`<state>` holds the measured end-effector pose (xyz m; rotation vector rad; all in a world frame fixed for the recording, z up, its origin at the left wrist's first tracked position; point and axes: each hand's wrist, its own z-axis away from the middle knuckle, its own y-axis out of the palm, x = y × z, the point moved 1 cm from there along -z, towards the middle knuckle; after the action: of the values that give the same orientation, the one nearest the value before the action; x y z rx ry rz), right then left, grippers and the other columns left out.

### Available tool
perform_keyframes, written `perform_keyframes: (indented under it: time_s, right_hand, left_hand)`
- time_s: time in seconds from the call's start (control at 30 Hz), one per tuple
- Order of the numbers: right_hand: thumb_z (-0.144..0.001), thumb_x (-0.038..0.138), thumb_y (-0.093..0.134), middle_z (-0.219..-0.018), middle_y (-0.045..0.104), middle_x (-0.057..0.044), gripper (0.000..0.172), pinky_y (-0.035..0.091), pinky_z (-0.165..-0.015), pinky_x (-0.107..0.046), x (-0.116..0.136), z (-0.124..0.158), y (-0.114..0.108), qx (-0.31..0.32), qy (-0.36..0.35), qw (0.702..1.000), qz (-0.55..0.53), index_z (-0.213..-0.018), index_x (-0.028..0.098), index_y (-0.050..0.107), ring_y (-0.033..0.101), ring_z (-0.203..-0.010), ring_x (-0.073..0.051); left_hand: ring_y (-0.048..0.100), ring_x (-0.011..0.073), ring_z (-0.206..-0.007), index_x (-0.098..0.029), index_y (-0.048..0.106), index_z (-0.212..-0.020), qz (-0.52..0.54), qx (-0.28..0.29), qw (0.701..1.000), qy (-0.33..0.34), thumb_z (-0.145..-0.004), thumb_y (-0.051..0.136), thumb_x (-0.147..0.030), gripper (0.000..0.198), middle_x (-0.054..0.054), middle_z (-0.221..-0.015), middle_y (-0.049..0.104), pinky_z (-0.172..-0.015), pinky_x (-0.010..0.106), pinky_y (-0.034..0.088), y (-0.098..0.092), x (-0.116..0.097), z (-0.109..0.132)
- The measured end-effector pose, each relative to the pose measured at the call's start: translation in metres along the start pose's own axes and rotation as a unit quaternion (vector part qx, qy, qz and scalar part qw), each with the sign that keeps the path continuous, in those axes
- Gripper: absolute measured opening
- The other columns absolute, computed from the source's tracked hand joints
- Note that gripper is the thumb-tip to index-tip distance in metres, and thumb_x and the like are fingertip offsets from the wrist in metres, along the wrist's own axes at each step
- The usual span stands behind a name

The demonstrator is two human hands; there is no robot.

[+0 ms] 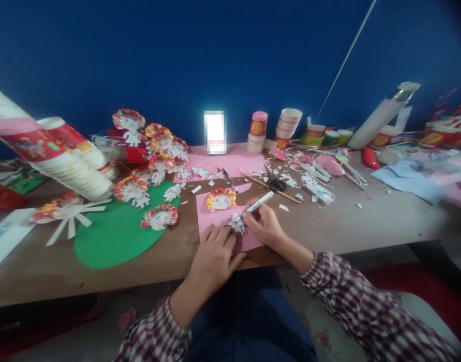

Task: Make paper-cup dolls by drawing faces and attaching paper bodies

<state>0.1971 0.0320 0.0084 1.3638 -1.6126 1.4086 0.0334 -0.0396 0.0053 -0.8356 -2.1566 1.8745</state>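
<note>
My right hand (266,224) grips a white marker (260,201), its tip down at a small white paper cutout (237,222) with dark outlines. The cutout lies on a pink sheet (208,216) near the table's front edge. Flat on that sheet, with fingers stretched out, my left hand (218,251) rests at the cutout's lower left edge. Just above them is a paper face (220,199) with a frilled red and yellow rim. Another frilled face (160,217) lies to the left on a green sheet (105,241).
Black scissors (276,184) and a wooden stick (291,197) lie behind my right hand among paper scraps. Stacked paper cups (75,168) lean at the left; more cups (289,123) stand at the back. A long pale tube (377,120) leans at the right.
</note>
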Motion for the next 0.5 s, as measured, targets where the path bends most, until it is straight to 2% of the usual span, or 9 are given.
perform_keyframes:
  time_s: [0.2, 0.5]
  right_hand:
    - [-0.083, 0.024, 0.051, -0.062, 0.054, 0.003, 0.008, 0.038, -0.054, -0.022, 0.0034, 0.0003, -0.0004, 0.049, -0.033, 0.994, 0.09, -0.076, 0.019, 0.051, 0.049, -0.054, -0.011]
    - [-0.083, 0.022, 0.05, -0.063, 0.054, 0.002, 0.009, 0.037, -0.056, -0.022, 0.0077, -0.0004, -0.0002, 0.053, -0.04, 0.991, 0.115, -0.074, 0.019, 0.051, 0.049, -0.055, -0.011]
  left_hand:
    - [0.048, 0.0285, -0.114, -0.015, 0.057, -0.118, -0.001, -0.001, 1.0, 0.002, -0.089, 0.052, -0.043, 0.041, 0.012, -0.119, 0.056, -0.107, 0.051, 0.031, -0.0007, 0.0002, -0.0003]
    - [0.049, 0.0286, -0.113, -0.016, 0.057, -0.116, 0.0, -0.01, 1.0, 0.004, -0.089, 0.051, -0.045, 0.04, 0.012, -0.118, 0.057, -0.107, 0.051, 0.031, 0.0021, 0.0016, -0.0001]
